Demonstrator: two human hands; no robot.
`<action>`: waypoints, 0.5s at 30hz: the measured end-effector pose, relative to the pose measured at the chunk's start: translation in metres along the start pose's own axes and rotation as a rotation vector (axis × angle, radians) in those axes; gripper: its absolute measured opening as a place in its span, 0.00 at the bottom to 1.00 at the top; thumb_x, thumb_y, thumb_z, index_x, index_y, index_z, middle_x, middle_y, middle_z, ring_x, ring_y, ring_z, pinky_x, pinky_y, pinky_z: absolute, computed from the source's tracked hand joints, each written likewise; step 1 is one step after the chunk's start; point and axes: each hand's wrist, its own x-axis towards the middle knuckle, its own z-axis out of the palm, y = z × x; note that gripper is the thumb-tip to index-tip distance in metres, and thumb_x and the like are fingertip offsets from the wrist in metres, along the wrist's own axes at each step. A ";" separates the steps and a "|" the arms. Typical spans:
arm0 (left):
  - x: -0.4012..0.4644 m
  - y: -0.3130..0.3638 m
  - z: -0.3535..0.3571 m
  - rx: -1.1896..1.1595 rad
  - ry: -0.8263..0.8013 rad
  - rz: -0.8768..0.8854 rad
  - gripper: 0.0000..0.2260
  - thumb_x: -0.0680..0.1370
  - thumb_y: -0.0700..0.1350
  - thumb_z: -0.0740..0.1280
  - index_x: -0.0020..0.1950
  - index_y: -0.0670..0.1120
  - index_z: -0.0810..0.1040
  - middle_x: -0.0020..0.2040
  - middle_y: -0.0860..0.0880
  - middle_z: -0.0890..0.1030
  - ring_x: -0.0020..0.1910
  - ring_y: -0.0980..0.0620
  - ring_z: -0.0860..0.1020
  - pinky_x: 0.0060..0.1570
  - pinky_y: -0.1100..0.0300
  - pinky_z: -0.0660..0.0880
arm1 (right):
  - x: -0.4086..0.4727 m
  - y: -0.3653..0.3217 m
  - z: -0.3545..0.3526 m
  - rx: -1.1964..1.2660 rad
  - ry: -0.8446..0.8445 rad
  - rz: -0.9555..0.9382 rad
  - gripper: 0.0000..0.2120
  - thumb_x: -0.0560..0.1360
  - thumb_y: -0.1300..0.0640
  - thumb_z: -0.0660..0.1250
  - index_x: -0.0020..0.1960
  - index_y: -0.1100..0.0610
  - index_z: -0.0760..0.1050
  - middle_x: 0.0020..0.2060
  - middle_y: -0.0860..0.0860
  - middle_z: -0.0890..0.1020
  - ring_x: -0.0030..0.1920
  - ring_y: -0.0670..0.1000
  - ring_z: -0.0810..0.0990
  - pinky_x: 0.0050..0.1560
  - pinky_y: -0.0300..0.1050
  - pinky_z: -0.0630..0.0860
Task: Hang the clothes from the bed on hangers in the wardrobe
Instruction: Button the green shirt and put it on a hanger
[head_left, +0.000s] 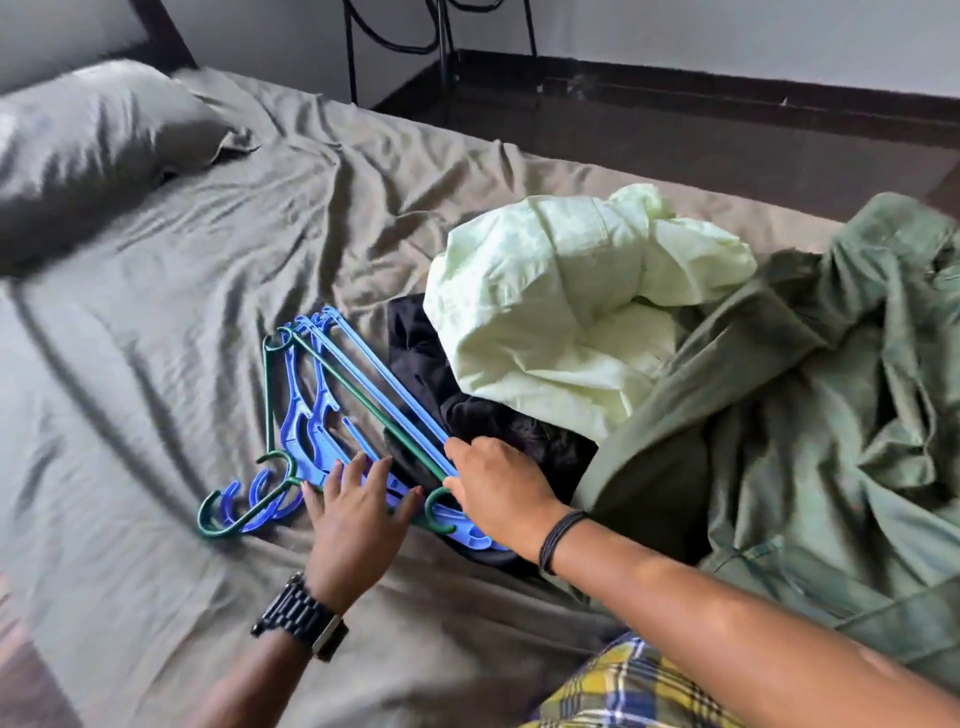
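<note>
Black watch — dark wristbands, bare forearms

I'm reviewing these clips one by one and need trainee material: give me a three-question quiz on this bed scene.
1. True or false: the green hanger lies in the same pile as the blue hangers on the bed.
2. Which garment lies on top of the black garment? A) pale green garment B) olive garment C) the pillow
3. Fill in: the left hand rests with straight fingers on the ____.

Key: 1 true. 2 A. 3 hangers; the right hand curls round the hangers' bars.
</note>
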 end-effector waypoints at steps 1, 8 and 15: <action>-0.001 -0.003 0.002 -0.083 0.063 -0.004 0.22 0.78 0.58 0.60 0.70 0.50 0.67 0.74 0.45 0.62 0.75 0.44 0.57 0.73 0.42 0.44 | 0.000 0.000 -0.001 0.010 0.006 -0.004 0.14 0.80 0.49 0.62 0.57 0.59 0.70 0.53 0.59 0.76 0.56 0.60 0.76 0.51 0.52 0.73; -0.023 0.016 0.016 -0.743 0.355 -0.076 0.18 0.72 0.33 0.70 0.59 0.47 0.74 0.70 0.41 0.63 0.74 0.52 0.56 0.66 0.66 0.54 | -0.001 -0.004 0.004 0.131 -0.019 0.028 0.15 0.78 0.49 0.65 0.56 0.60 0.71 0.54 0.57 0.77 0.55 0.58 0.77 0.51 0.48 0.73; -0.028 0.036 0.008 -0.880 0.491 -0.114 0.24 0.69 0.24 0.60 0.53 0.51 0.73 0.64 0.42 0.68 0.71 0.49 0.63 0.67 0.61 0.60 | -0.003 -0.007 0.004 0.157 0.063 -0.017 0.13 0.79 0.50 0.63 0.52 0.61 0.73 0.50 0.57 0.76 0.51 0.58 0.77 0.47 0.48 0.72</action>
